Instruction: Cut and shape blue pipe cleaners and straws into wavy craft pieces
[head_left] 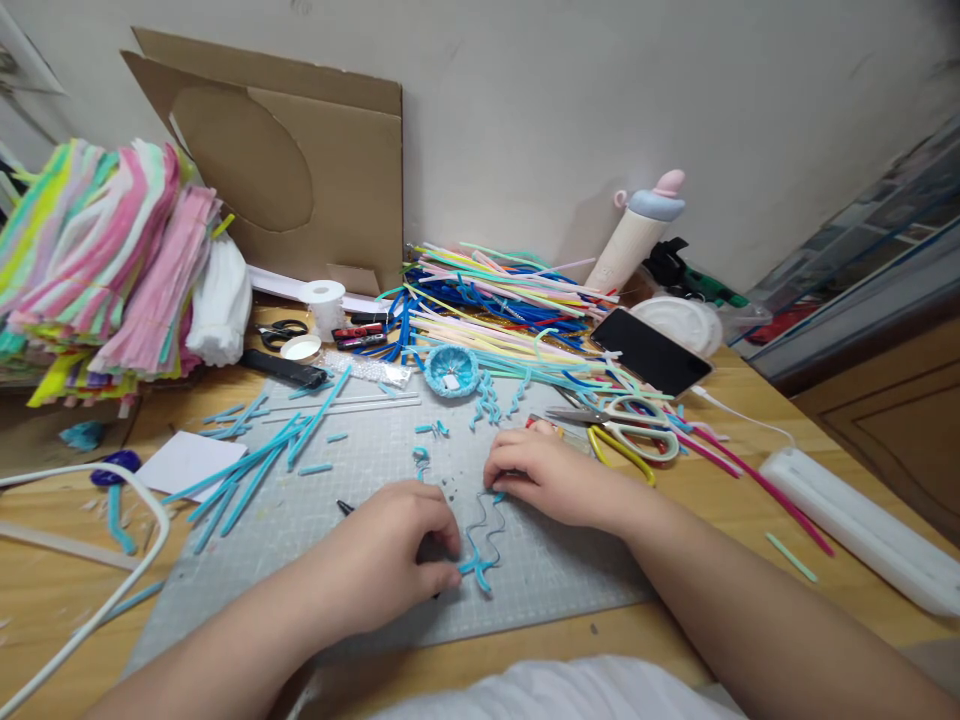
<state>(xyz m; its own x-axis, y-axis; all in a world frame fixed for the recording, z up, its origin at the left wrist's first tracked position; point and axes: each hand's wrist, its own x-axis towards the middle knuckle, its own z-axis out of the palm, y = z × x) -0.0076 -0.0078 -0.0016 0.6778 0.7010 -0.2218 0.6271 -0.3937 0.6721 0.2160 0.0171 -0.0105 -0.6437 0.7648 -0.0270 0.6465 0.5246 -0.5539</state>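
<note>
A blue pipe cleaner piece (478, 568), crossed like an X, lies on the grey cutting mat (540, 575) with thin wavy dark wires (495, 535) running up from it. My left hand (405, 540) pinches its left end between thumb and forefinger. A dark pen-like stick (345, 508) pokes out from under that hand. My right hand (544, 475) is closed at the wires' upper end, with a small blue tip (499, 497) showing by its fingertips. Beyond the hands sits a round blue pipe cleaner bowl shape (451, 372), beside curly blue strands (487, 400).
Blue pipe cleaner lengths (259, 470) lie on the mat's left. Scissors (630, 420) and a phone (652, 350) are at right, near a white power strip (862, 525). Behind are a pipe cleaner pile (495, 300), a bottle (637, 235) and cardboard (352, 170).
</note>
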